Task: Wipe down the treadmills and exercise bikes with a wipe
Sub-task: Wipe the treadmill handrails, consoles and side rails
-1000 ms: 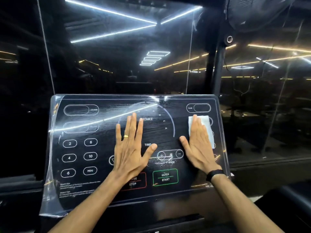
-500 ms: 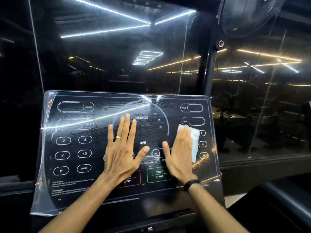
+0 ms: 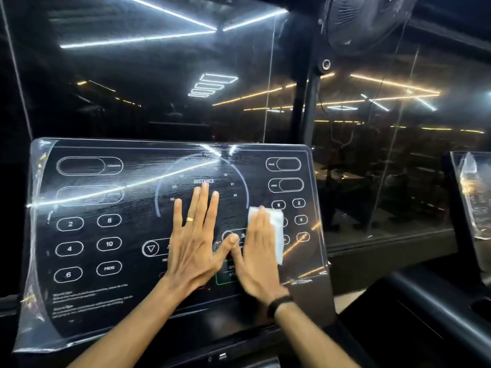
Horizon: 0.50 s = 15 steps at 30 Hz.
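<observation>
The right hand (image 3: 256,257) presses the white wipe (image 3: 275,232) flat on the treadmill panel (image 3: 106,235), fingers straight and together. The wipe's long axis runs up the panel. Unwiped buttons lie left, beyond the flat, spread left hand (image 3: 195,244).

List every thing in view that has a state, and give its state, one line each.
left hand: flat, fingers spread, resting on the console, ring on one finger.
right hand: flat, pressing the wipe against the console.
wipe: white, folded, pinned under the right hand, its right edge showing.
treadmill console: tilted, display dark, covered in clear plastic film.
plastic film: on, wrinkled at the left edge.
wall fan: whether it runs cannot be told.
</observation>
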### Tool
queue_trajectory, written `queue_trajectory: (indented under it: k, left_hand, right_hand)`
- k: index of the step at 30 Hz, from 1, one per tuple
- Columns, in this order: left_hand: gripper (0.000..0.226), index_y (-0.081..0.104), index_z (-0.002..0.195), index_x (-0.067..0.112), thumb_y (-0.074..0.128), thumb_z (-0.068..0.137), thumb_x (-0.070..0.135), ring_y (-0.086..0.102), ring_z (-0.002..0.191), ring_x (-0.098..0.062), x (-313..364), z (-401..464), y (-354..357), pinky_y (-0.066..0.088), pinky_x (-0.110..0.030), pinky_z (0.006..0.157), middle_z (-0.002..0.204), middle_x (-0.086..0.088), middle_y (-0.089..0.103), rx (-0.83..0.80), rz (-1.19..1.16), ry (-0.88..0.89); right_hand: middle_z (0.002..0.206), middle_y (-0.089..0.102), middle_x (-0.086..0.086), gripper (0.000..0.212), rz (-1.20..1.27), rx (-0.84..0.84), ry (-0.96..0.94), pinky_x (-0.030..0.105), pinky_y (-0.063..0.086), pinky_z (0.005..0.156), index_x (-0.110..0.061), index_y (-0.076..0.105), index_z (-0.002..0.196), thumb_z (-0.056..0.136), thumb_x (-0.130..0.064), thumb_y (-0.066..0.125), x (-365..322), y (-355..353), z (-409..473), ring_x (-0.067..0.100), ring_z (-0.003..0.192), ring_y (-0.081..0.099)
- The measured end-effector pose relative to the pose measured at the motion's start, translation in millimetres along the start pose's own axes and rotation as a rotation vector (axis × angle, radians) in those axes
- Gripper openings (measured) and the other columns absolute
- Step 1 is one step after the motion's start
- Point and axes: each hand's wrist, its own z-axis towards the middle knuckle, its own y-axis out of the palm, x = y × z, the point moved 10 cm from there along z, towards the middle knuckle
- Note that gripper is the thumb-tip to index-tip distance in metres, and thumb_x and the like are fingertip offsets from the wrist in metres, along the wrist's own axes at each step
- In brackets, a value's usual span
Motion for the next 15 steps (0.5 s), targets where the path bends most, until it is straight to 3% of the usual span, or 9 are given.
queue_trajectory:
  k: [2,4,6,7,9,11,13,15]
  left_hand:
    - [0.086,0.013,0.158,0.007,0.023,0.095,0.065,0.003,0.154,-0.025,6,1,1,-0.012,-0.05,0.122,0.167,-0.013,0.001,-0.007,-0.001,0.008]
    - [0.087,0.013,0.158,0.007,0.022,0.094,0.066,0.004,0.154,-0.026,11,-2,3,-0.012,-0.049,0.122,0.166,-0.013,0.001,-0.016,0.001,0.018]
    - [0.087,0.014,0.158,0.007,0.023,0.094,0.066,0.004,0.154,-0.026,10,-11,7,-0.011,-0.049,0.122,0.166,-0.013,0.001,-0.032,0.001,0.021]
    - [0.087,0.015,0.158,0.007,0.024,0.094,0.066,0.005,0.154,-0.026,10,-15,9,-0.01,-0.049,0.122,0.166,-0.013,0.002,-0.04,-0.001,0.021]
    - [0.087,0.016,0.158,0.007,0.025,0.095,0.066,0.006,0.154,-0.025,8,-21,12,-0.009,-0.05,0.122,0.167,-0.013,0.003,-0.049,0.005,0.02]
    - [0.087,0.015,0.158,0.008,0.025,0.095,0.066,0.005,0.154,-0.025,6,-21,12,-0.009,-0.05,0.122,0.167,-0.012,0.002,-0.048,0.011,0.017]
    - [0.086,0.013,0.158,0.007,0.024,0.095,0.066,0.003,0.154,-0.025,5,-17,12,-0.01,-0.049,0.122,0.167,-0.012,0.0,-0.046,0.013,0.011]
    - [0.085,0.013,0.158,0.007,0.023,0.095,0.064,0.002,0.154,-0.026,10,-9,11,-0.011,-0.049,0.122,0.167,-0.013,0.0,-0.032,0.01,0.016]
  right_hand:
    - [0.165,-0.02,0.011,0.081,-0.036,-0.017,-0.066,0.036,-0.012,0.124,-0.009,-0.009,0.158,0.101,-0.061,0.013,14,-17,38,0.019,0.152,-0.019]
    - [0.166,0.003,0.017,0.072,-0.048,0.048,0.059,0.043,0.002,0.126,-0.004,0.01,0.157,0.102,-0.047,0.027,52,-42,62,0.027,0.154,0.001]
    - [0.151,0.036,0.021,0.064,-0.07,0.21,0.204,0.049,0.023,0.119,0.001,0.035,0.143,0.096,-0.043,0.033,84,-63,53,0.034,0.141,0.028]
    - [0.146,0.041,0.023,0.066,-0.065,0.255,0.296,0.049,0.025,0.116,0.002,0.039,0.14,0.094,-0.044,0.032,96,-64,38,0.035,0.137,0.032]
    - [0.159,0.023,0.025,0.081,0.008,0.259,0.468,0.045,0.012,0.123,-0.001,0.018,0.156,0.094,-0.054,0.023,105,-39,-10,0.033,0.149,0.017]
    - [0.164,-0.005,0.024,0.088,0.033,0.213,0.563,0.04,-0.005,0.124,-0.003,-0.015,0.152,0.093,-0.065,0.01,92,-6,-54,0.032,0.154,-0.003]
    - [0.161,-0.016,0.023,0.094,0.006,0.128,0.502,0.038,-0.013,0.122,-0.001,-0.021,0.149,0.092,-0.072,-0.001,64,18,-66,0.034,0.153,-0.011]
    - [0.162,-0.019,0.022,0.098,0.006,0.06,0.318,0.039,-0.014,0.122,0.002,-0.014,0.154,0.092,-0.074,-0.002,31,22,-48,0.03,0.153,-0.017]
